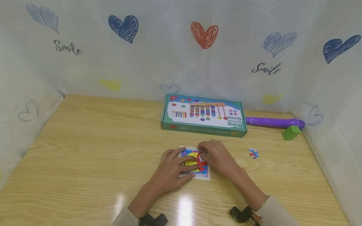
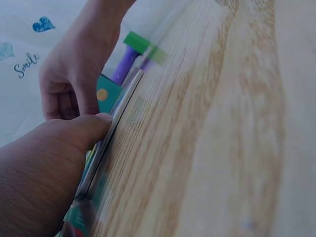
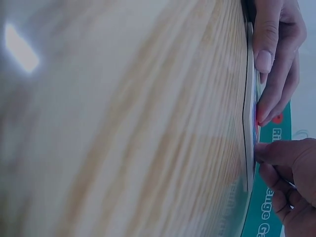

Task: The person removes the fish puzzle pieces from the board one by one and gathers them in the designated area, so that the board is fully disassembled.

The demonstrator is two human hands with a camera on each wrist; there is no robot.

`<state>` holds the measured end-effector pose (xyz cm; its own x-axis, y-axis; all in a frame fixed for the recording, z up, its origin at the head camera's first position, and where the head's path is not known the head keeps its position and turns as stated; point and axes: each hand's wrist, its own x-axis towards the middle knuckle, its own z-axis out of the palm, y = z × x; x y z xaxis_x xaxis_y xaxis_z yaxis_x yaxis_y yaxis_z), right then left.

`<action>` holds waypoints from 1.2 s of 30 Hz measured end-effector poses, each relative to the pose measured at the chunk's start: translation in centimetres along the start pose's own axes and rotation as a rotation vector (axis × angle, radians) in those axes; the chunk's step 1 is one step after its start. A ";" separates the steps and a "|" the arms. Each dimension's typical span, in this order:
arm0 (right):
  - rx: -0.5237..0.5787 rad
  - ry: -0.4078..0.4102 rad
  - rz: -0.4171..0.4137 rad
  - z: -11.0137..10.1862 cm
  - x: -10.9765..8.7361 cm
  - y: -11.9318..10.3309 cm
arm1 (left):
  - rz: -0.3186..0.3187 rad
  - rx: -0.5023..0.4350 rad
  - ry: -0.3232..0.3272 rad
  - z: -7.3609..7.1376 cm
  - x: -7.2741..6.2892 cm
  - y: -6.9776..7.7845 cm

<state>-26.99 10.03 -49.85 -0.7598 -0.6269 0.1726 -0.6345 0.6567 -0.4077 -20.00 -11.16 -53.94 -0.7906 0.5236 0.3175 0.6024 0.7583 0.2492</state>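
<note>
A small jigsaw puzzle (image 1: 207, 174), with a red and yellow picture on blue in a pale frame, lies flat on the table. My left hand (image 1: 169, 170) spreads over its left side, fingers extended across the picture and thumb near the bottom edge. At the top right corner my right hand (image 1: 218, 157) has curled fingers, thumb and fingertips pinching at a puzzle piece that they mostly hide. The right wrist view shows the right thumb (image 3: 276, 152) down at the puzzle's surface. One loose puzzle piece (image 1: 253, 153) lies right of the right hand.
Behind the puzzle stands a green game box (image 1: 203, 130) reading Ring Challenge Game. A purple stick-shaped object (image 1: 271, 121) and a green block (image 1: 291, 133) are to its right. A printed curtain (image 1: 153, 62) surrounds the wooden table (image 1: 89, 162).
</note>
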 end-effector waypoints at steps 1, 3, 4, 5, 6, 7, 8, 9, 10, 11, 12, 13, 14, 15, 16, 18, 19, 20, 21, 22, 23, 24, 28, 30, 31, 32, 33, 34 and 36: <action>-0.005 0.000 -0.003 0.0 0.0 0.0 | 0.002 0.002 0.004 0.0 0.0 0.0; -0.008 -0.009 -0.001 0.0 0.1 0.0 | 0.002 0.003 0.007 0.1 0.0 0.0; -0.004 -0.015 0.001 0.0 0.1 -0.1 | 0.002 0.000 0.009 0.1 0.0 0.1; 0.000 -0.021 0.004 0.0 0.1 -0.1 | 0.002 -0.006 0.012 0.1 0.0 0.1; 0.007 -0.028 0.007 0.0 0.2 -0.1 | 0.001 -0.010 0.012 0.1 0.0 0.1; 0.013 -0.033 0.010 0.0 0.2 -0.1 | -0.001 -0.015 0.012 0.0 0.0 0.1; 0.018 -0.037 0.011 0.0 0.3 -0.1 | -0.001 -0.020 0.011 0.0 0.0 0.1; 0.024 -0.040 0.012 0.0 0.3 -0.1 | 0.000 -0.026 0.011 0.0 0.0 0.1; 0.032 -0.043 0.014 0.0 0.4 0.0 | 0.000 -0.029 0.012 0.0 0.0 0.0; 0.039 -0.045 0.014 0.1 0.4 0.0 | 0.001 -0.031 0.013 0.0 0.0 0.0; 0.047 -0.046 0.016 0.1 0.4 0.1 | 0.001 -0.032 0.013 0.1 0.0 0.0; 0.055 -0.044 0.019 0.2 0.4 0.2 | 0.000 -0.035 0.013 0.1 0.0 0.0; 0.064 -0.042 0.022 0.3 0.4 0.2 | 0.000 -0.037 0.012 0.1 0.0 0.0; 0.074 -0.039 0.024 0.3 0.3 0.3 | -0.001 -0.038 0.012 0.0 0.0 0.0; 0.084 -0.035 0.027 0.4 0.3 0.4 | -0.001 -0.038 0.012 0.0 0.0 0.0; 0.095 -0.026 0.028 0.4 0.3 0.4 | -0.001 -0.036 0.011 0.0 0.0 0.1; 0.099 -0.024 0.028 0.4 0.3 0.5 | 0.000 -0.035 0.011 0.0 0.0 0.1; 0.102 -0.023 0.028 0.4 0.3 0.6 | 0.002 -0.031 0.012 0.0 0.0 0.1; 0.106 -0.022 0.030 0.4 0.3 0.6 | 0.003 -0.029 0.014 0.0 0.0 0.1; 0.112 -0.020 0.033 0.4 0.4 0.7 | 0.003 -0.025 0.015 0.0 0.1 0.1; 0.124 -0.018 0.039 0.4 0.4 0.8 | 0.002 -0.022 0.015 0.0 0.1 0.1; 0.135 -0.016 0.044 0.3 0.4 0.8 | 0.001 -0.020 0.014 0.0 0.1 0.1; 0.178 -0.009 0.047 0.1 0.4 0.9 | -0.005 -0.020 0.004 0.0 0.2 0.0; 0.175 -0.011 0.036 0.0 0.4 0.8 | -0.004 -0.024 -0.001 0.1 0.2 0.0; 0.171 -0.013 0.030 0.1 0.4 0.8 | -0.003 -0.026 -0.001 0.0 0.1 0.1; 0.166 -0.013 0.026 0.1 0.4 0.8 | -0.003 -0.028 -0.003 0.0 0.1 0.1; 0.159 -0.013 0.021 0.1 0.3 0.8 | -0.004 -0.029 -0.003 0.0 0.1 0.1; 0.154 -0.013 0.017 0.1 0.3 0.8 | -0.005 -0.028 -0.004 0.0 0.1 0.1; 0.150 -0.011 0.012 0.0 0.3 0.8 | -0.007 -0.028 -0.003 -0.1 0.1 0.1</action>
<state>-27.69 10.32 -50.14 -0.7652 -0.6244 0.1568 -0.5960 0.5949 -0.5393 -19.99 -11.03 -53.80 -0.7951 0.5197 0.3126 0.5997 0.7508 0.2771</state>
